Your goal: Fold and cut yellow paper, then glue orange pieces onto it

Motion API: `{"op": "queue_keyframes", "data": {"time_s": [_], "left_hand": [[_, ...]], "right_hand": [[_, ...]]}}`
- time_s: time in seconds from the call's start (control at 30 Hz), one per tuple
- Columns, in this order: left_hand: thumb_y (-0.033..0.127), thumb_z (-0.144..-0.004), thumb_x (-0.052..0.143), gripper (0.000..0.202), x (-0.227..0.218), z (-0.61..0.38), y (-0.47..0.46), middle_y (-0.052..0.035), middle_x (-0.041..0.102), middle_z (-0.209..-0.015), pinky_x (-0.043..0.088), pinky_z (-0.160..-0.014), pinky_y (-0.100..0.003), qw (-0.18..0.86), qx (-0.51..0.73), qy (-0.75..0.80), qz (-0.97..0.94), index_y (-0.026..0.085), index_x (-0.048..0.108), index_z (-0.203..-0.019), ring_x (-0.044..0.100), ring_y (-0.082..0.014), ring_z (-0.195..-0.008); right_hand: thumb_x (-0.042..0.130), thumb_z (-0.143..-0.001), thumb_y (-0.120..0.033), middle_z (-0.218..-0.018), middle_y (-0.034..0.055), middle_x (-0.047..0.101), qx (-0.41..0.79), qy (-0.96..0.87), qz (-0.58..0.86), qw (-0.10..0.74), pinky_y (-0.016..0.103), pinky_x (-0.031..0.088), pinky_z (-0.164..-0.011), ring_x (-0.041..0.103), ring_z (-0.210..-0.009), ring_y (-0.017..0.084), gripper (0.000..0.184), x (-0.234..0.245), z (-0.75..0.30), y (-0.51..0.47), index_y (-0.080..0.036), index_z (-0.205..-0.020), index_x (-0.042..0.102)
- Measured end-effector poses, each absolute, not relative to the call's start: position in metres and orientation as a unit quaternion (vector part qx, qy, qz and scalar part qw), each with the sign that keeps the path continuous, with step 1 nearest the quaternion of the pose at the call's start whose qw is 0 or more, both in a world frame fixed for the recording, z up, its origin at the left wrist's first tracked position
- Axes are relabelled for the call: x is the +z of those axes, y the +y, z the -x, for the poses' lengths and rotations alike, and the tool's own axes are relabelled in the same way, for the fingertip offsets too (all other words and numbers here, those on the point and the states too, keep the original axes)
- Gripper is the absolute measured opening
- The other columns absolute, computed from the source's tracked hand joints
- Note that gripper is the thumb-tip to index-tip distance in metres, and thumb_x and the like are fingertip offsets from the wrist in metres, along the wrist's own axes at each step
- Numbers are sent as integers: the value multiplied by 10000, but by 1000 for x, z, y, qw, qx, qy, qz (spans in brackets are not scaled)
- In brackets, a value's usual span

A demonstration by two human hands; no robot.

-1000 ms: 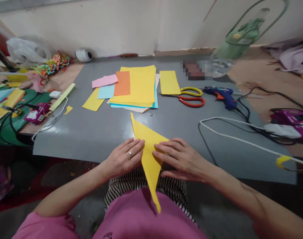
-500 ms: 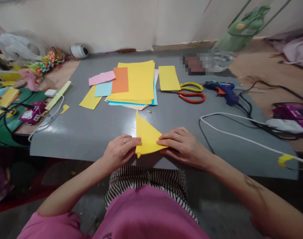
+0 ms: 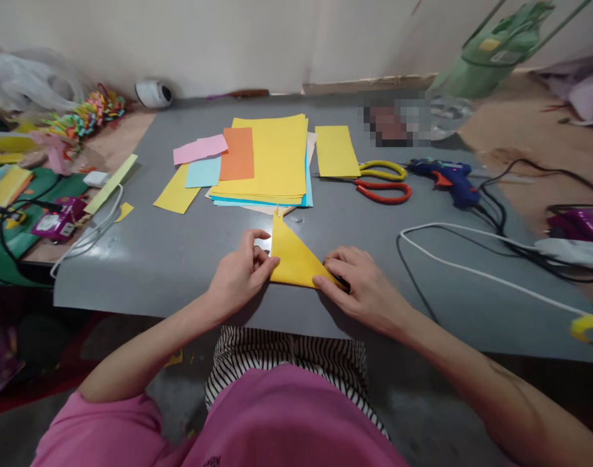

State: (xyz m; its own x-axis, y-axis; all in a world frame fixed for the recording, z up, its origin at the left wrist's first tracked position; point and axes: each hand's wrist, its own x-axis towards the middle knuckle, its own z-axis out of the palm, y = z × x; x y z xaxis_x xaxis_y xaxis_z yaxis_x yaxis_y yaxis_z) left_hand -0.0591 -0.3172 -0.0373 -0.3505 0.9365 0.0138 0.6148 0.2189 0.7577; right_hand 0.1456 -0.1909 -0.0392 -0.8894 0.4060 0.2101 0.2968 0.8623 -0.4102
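Across the grey table we see a green-and-clear container at far right and a plastic bag at far left, contents unclear. Near us lies the folded yellow paper, tip pointing away, long axis slanting nearer rightward. Our right hand pinches its right corner between thumb and fingers; our left hand has curled fingers, thumb at the left edge.

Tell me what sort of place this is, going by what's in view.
Probably a paper-craft workspace, though whether at home or in a workshop is unclear. The gray-topped table holds a stack of colored paper, scissors and a blue glue gun; both hands are on a folded yellow sheet.
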Motion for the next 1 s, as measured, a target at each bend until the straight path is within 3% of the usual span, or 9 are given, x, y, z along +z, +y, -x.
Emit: {"op": "queue_keyframes", "data": {"time_s": [0.23,0.33,0.43,0.57,0.83,1.0], "left_hand": [[270,-948,522,289,-34,62,-312,-6,698,-833,478,-682,-306,224,278,742,-568,190,549,-1224,655,-176,-765],[276,-956,513,340,-37,65,-312,-72,688,-1044,514,-779,-344,189,267,732,-597,188,568,-1279,656,-200,-896],[270,-942,514,432,-41,69,-310,-130,610,-1233,532,-824,-373,167,255,727,-615,186,526,-1365,645,-219,-970],[237,-875,598,642,-43,76,-302,-121,608,-1225,536,-817,-359,186,274,707,-625,210,397,-1484,639,-193,-899],[237,-868,651,762,-44,71,-303,-99,642,-1257,535,-813,-348,171,291,693,-638,256,288,-1537,630,-174,-867],[228,-856,660,828,-51,66,-309,-133,619,-1298,540,-791,-349,148,326,695,-624,241,222,-1559,641,-187,-899]], "right_hand": [[494,-953,-331,-879,76,643,189,-958,177,125,369,388,-737,535,-801,209,251,-39,-148,-191,-204,-754,578],[483,-961,-348,-884,77,648,191,-959,176,118,370,398,-741,544,-804,210,262,-39,-148,-191,-209,-760,578],[498,-960,-432,-882,84,651,188,-953,200,125,372,424,-742,569,-818,224,282,-40,-145,-191,-209,-809,583],[538,-936,-500,-929,96,676,201,-936,251,140,357,464,-713,616,-817,232,320,-35,-127,-187,-192,-987,605],[660,-834,-358,-817,25,733,296,-898,318,69,304,426,-597,666,-728,197,243,-18,-83,-161,-200,-1013,619],[630,-826,-240,-786,-1,728,368,-881,290,67,274,449,-598,655,-682,156,140,-23,-85,-157,-212,-963,630]]}}
